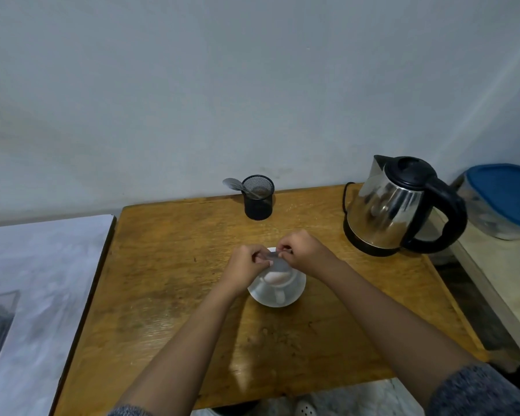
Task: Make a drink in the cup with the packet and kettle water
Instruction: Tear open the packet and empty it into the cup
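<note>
A white cup (278, 279) stands on a white saucer (269, 297) in the middle of the wooden table (168, 280). Directly above the cup, a small grey packet (276, 262) is pinched at its top edge by both hands. My left hand (246, 265) grips its left side and my right hand (302, 250) grips its right side. The hands hide most of the cup's far rim. A steel kettle (394, 205) with a black lid and handle sits on its base at the back right of the table, apart from my hands.
A black mesh holder (258, 198) with a metal spoon (236, 185) stands at the table's back edge against the wall. A blue-lidded container (502, 202) sits on a lower surface right of the table. A white counter (36, 280) adjoins the left.
</note>
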